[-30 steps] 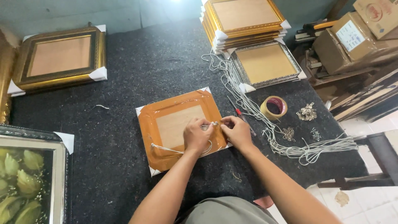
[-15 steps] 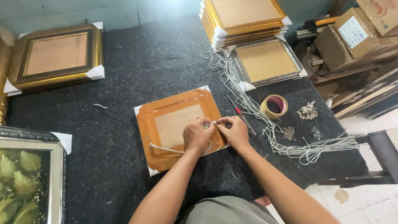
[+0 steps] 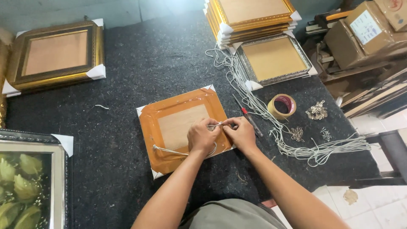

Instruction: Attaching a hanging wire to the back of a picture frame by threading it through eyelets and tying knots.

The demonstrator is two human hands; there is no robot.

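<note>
The cord [image 3: 170, 151] is thin, pale and twisted, running across the back of a small orange frame [image 3: 183, 129] that lies face down near the front centre of a dark felt-covered table [image 3: 127, 85]. The frame back is glossy orange tape around a bare wood-grain panel, with white corner protectors. The left hand [image 3: 203, 136] is closed, fingertips pinching the cord at the frame's right edge. The right hand [image 3: 241, 132] is likewise closed, thumb and fingers pinching the same cord end, touching the left hand. Just beside the right hand lies a red-handled screwdriver [image 3: 249, 118]. A roll of tan tape [image 3: 282, 106] stands near a loose bundle of pale cords [image 3: 296, 146] and small metal hangers [image 3: 316, 111]. Gilt frames [image 3: 250, 17] are stacked at the far edge. Brown cardboard boxes [image 3: 360, 32], one with a white rectangular label, stand at the far right.
</note>
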